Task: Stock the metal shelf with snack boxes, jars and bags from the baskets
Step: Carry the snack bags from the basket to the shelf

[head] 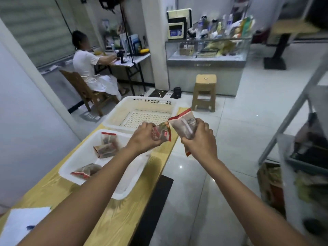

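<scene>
My left hand [144,138] grips a clear snack bag with a red label [160,133] above the right edge of the wooden table. My right hand [199,139] holds a second clear red-topped snack bag [183,124] upright, just right of the first. The near white basket [71,167] holds three more such bags [106,147]. Behind it the far white basket [142,103] shows only its perforated floor. The metal shelf [301,157] stands at the right edge, blurred, with dark goods on its tiers.
The yellow wooden table [110,221] carries both baskets and a white sheet of paper [21,226]. A plastic stool [205,92] and a glass counter [205,55] stand beyond on the tiled floor. A person sits at a desk far left. A carton [270,181] lies beneath the shelf.
</scene>
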